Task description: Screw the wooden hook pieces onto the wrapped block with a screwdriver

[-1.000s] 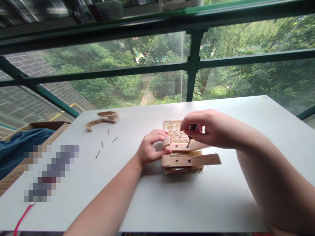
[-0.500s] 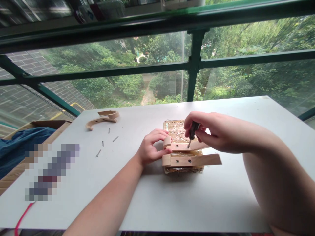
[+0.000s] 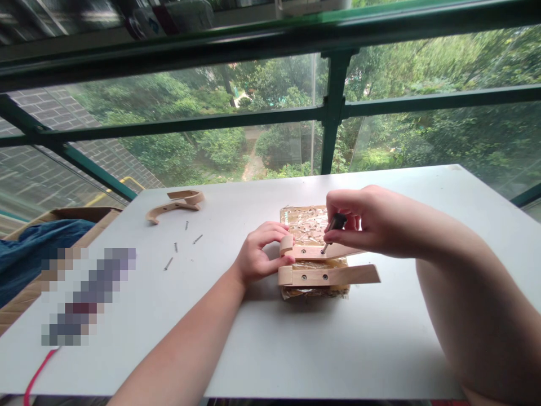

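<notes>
My right hand (image 3: 353,220) grips the dark handle of a screwdriver (image 3: 337,223), its tip on the right-hand screw of a wooden hook (image 3: 311,252). Fingers of my left hand (image 3: 262,251) are closed round the curled left end of that hook. The hook lies on a block wrapped in clear film and brown tape (image 3: 304,223). Nearer to me a second wooden hook (image 3: 350,274) lies across the same block, with two screws seated in it. The far hook's right end is partly hidden behind my right hand.
Two loose wooden hooks (image 3: 177,207) lie at the back left of the white table (image 3: 338,349). Several screws (image 3: 169,263) are scattered in front of them. A red cord (image 3: 38,372) runs off the left front edge. A cardboard box (image 3: 84,213) with blue cloth stands left.
My right hand has shifted slightly right and up and turned on the screwdriver, whose handle now tilts further right. The left hand and both hooks on the block stay in place.
</notes>
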Demonstrator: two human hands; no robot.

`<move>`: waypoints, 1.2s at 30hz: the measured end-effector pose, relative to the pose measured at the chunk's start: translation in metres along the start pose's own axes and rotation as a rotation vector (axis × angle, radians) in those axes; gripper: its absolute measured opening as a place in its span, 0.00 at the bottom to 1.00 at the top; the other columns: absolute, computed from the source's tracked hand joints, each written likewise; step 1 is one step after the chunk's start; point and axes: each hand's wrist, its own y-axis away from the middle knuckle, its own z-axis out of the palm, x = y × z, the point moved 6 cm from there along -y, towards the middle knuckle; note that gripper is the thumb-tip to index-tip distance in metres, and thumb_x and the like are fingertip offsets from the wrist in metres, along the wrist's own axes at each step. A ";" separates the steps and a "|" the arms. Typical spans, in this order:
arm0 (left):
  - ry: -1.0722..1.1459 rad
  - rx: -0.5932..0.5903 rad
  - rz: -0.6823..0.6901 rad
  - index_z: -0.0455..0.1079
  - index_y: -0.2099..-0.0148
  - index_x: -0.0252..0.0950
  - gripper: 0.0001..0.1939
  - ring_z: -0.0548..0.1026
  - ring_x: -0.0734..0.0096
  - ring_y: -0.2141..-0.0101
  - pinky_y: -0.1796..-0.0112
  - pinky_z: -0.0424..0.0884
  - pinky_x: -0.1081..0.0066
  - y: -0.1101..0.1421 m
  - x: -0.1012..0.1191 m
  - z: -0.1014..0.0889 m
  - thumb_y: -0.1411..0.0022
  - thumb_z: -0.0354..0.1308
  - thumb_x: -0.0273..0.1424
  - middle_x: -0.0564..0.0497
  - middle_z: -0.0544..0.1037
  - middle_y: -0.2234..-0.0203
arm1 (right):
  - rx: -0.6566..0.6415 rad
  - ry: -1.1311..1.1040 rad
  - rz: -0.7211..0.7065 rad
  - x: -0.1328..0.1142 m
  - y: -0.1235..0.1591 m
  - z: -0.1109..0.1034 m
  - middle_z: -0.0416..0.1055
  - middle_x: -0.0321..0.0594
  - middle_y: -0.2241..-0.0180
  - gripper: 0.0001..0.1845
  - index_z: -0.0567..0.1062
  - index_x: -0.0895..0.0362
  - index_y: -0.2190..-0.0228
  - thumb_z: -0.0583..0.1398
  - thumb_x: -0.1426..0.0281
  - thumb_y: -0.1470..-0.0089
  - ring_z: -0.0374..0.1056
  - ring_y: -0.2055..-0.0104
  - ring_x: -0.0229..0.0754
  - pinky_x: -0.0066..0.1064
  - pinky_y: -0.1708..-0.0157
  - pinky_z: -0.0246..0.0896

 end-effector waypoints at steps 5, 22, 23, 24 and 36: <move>-0.008 0.000 0.006 0.78 0.62 0.36 0.12 0.77 0.54 0.53 0.48 0.74 0.52 0.000 0.000 0.000 0.48 0.72 0.34 0.41 0.82 0.63 | 0.045 0.046 0.015 -0.002 -0.004 0.003 0.61 0.29 0.83 0.18 0.61 0.53 0.76 0.63 0.59 0.45 0.49 0.81 0.33 0.29 0.80 0.42; -0.001 0.010 0.012 0.78 0.62 0.36 0.12 0.78 0.54 0.53 0.48 0.74 0.53 0.001 -0.002 0.001 0.49 0.73 0.33 0.42 0.82 0.63 | -0.137 -0.187 -0.053 -0.006 0.004 0.007 0.77 0.37 0.61 0.12 0.71 0.52 0.58 0.55 0.76 0.44 0.70 0.66 0.38 0.28 0.68 0.59; 0.001 0.007 0.014 0.78 0.62 0.36 0.12 0.78 0.55 0.53 0.47 0.74 0.53 0.001 -0.003 0.001 0.49 0.73 0.33 0.42 0.82 0.63 | -0.122 -0.184 -0.041 -0.004 0.004 0.006 0.77 0.38 0.61 0.11 0.71 0.52 0.58 0.55 0.74 0.42 0.70 0.65 0.38 0.28 0.68 0.60; 0.003 0.005 0.016 0.78 0.62 0.36 0.12 0.78 0.55 0.54 0.47 0.73 0.53 0.001 -0.003 0.001 0.49 0.73 0.32 0.42 0.82 0.63 | -0.108 -0.173 -0.030 -0.003 0.004 0.005 0.77 0.38 0.61 0.09 0.71 0.52 0.59 0.56 0.72 0.41 0.70 0.65 0.38 0.28 0.69 0.60; 0.016 0.005 0.015 0.77 0.61 0.36 0.13 0.78 0.56 0.54 0.46 0.72 0.53 0.001 -0.002 0.001 0.49 0.73 0.30 0.44 0.83 0.63 | 0.009 0.011 0.002 -0.002 -0.008 0.010 0.66 0.31 0.79 0.09 0.66 0.54 0.73 0.59 0.65 0.43 0.55 0.78 0.34 0.28 0.76 0.49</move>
